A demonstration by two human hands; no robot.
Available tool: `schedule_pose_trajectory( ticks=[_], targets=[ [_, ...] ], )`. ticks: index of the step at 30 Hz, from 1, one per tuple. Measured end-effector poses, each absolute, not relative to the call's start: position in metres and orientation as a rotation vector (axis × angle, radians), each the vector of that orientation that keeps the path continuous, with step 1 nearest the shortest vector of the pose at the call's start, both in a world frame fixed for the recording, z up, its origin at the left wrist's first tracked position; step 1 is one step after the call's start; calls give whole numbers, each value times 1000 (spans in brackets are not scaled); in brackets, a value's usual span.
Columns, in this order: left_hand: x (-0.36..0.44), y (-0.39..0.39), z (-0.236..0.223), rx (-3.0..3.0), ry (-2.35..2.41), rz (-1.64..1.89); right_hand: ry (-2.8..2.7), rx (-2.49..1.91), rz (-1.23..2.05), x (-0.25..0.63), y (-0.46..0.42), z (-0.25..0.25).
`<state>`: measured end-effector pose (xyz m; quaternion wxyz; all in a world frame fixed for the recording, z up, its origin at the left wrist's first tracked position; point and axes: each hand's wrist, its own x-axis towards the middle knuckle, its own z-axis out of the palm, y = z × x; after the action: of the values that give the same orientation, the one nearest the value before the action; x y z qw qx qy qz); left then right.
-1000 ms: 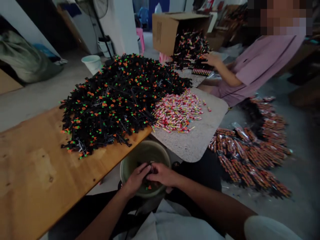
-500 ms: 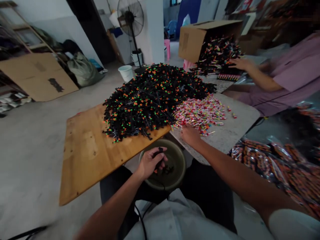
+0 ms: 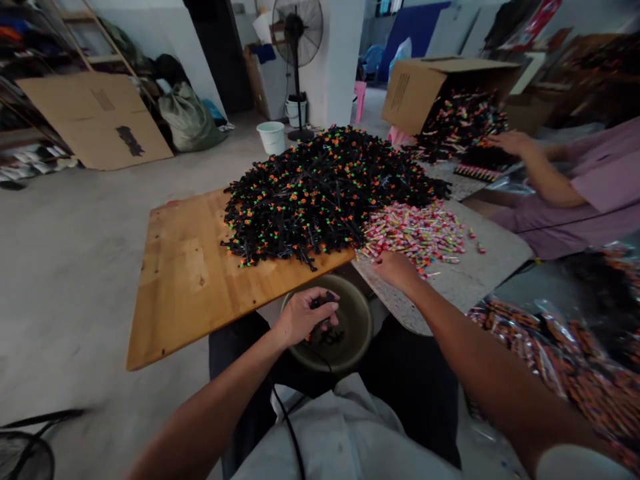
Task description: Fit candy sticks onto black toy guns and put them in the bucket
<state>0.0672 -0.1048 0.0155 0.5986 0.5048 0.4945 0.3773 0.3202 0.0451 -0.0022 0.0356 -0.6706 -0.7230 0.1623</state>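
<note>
My left hand (image 3: 311, 315) is closed around a small black plastic piece (image 3: 327, 299), above a round basin (image 3: 367, 327) between my legs. An orange bit shows below its fingers. My right hand (image 3: 397, 269) reaches to the near left edge of a pile of small pink-and-yellow wrapped sticks (image 3: 417, 230), fingers pinched together. What sits between those fingertips, if anything, is hidden. Beyond both hands rises a big heap of black plastic pieces (image 3: 300, 207) with orange and green tips. A few dark pieces (image 3: 333, 337) lie in the basin.
The heap rests on a wooden board (image 3: 175, 293), the sticks on a speckled grey tabletop (image 3: 480, 267). At right, a co-worker's hand (image 3: 515, 143) is beside a tipped cardboard box (image 3: 415, 100) spilling similar pieces. Clear bags of packed pieces (image 3: 545, 360) lie on the right.
The camera view has shifted, so the scene sits further right. My left hand stays over the basin with the black piece; my right hand remains at the stick pile's edge.
</note>
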Motion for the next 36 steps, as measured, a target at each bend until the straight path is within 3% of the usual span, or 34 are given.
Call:
schedule_pose_trajectory(
  ticks=[5,8,36],
  targets=[
    [59,-102,15,1164,1121,838,-1530,-1153,1450,299,-18,12],
    [60,-99,21,1168,1094,837,-1332,-877,1652,285,-49,17],
    [52,-93,41,1439,1080,556,-1373,-880,1713,271,-63,14]
  ],
)
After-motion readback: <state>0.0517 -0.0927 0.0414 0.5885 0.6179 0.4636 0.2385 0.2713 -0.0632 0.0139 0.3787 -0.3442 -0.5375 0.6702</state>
